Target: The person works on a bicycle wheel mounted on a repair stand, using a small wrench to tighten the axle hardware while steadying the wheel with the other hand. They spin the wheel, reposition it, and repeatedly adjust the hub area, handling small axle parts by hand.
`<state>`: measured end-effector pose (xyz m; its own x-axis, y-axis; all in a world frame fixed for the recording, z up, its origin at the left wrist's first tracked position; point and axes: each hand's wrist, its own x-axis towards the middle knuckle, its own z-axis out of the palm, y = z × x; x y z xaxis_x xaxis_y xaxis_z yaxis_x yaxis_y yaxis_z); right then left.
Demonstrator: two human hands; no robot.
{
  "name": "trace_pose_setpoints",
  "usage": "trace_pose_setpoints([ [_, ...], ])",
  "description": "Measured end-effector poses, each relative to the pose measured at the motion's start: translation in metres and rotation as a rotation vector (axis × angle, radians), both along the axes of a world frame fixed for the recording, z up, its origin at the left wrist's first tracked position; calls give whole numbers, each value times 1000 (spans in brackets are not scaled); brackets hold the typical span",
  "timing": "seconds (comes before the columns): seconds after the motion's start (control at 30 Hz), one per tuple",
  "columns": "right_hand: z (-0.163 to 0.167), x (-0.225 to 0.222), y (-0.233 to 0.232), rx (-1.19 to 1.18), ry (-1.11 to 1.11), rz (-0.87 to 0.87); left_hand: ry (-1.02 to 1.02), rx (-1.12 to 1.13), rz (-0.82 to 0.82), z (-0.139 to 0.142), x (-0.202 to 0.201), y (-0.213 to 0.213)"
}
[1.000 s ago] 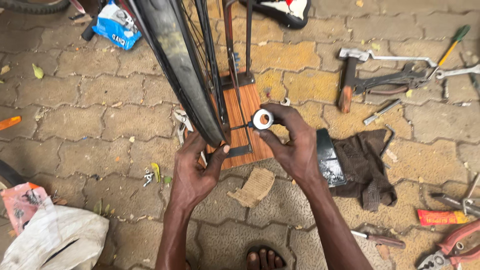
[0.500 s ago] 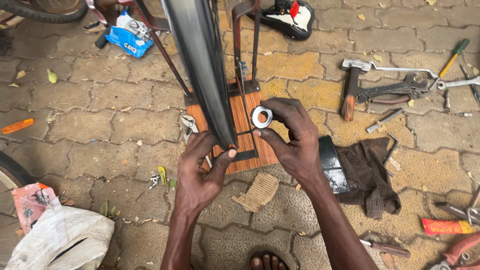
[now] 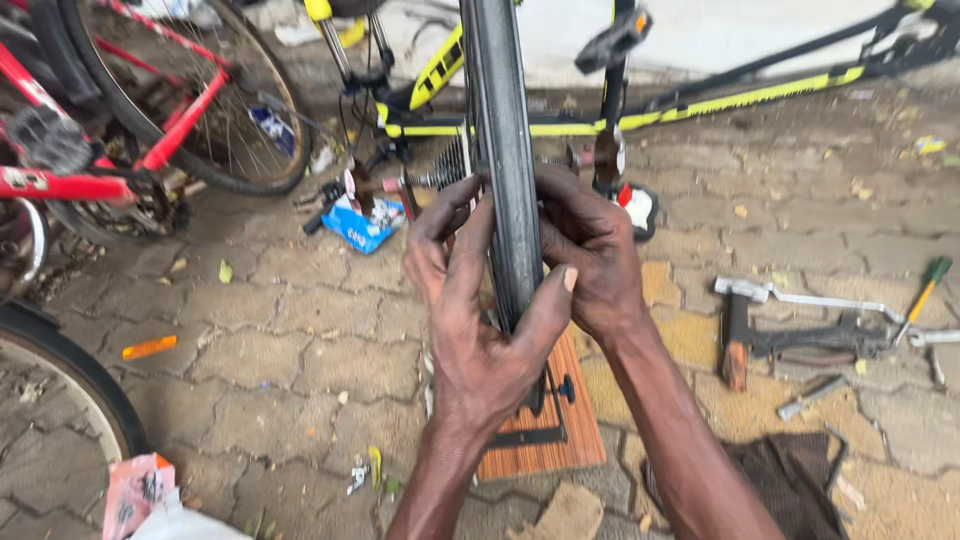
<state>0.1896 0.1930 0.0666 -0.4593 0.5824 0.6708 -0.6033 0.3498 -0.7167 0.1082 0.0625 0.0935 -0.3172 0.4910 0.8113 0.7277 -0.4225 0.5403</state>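
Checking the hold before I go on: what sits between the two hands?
In the head view, the black bicycle tyre stands upright between the left hand and the right hand, both pressed against its sides.

Soft, even daylight is cast with only faint shadows; no glare is seen, and slight blur is noted at the edges.

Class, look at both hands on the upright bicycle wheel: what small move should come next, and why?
Probably both hands should slide a little further along the tyre, pressing as they go: they pinch it from either side, thumbs across the tread, gripping only one short stretch while the wheel stands over the wooden board.
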Motion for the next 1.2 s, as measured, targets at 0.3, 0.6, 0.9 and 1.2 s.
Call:
trace_pose_setpoints([
  [0.3,21,-39,41,20,27,19,-56,108,31,23,-11,11],
  [0.6,22,-43,13,-11,194,123,-263,135,-157,28,-20,13],
  [0.9,47,-45,-6,52,66,-157,-493,251,-478,14,-30,31],
  [1.2,63,-38,-19,558,-149,-757,-817,99,-745,6,-50,60],
])
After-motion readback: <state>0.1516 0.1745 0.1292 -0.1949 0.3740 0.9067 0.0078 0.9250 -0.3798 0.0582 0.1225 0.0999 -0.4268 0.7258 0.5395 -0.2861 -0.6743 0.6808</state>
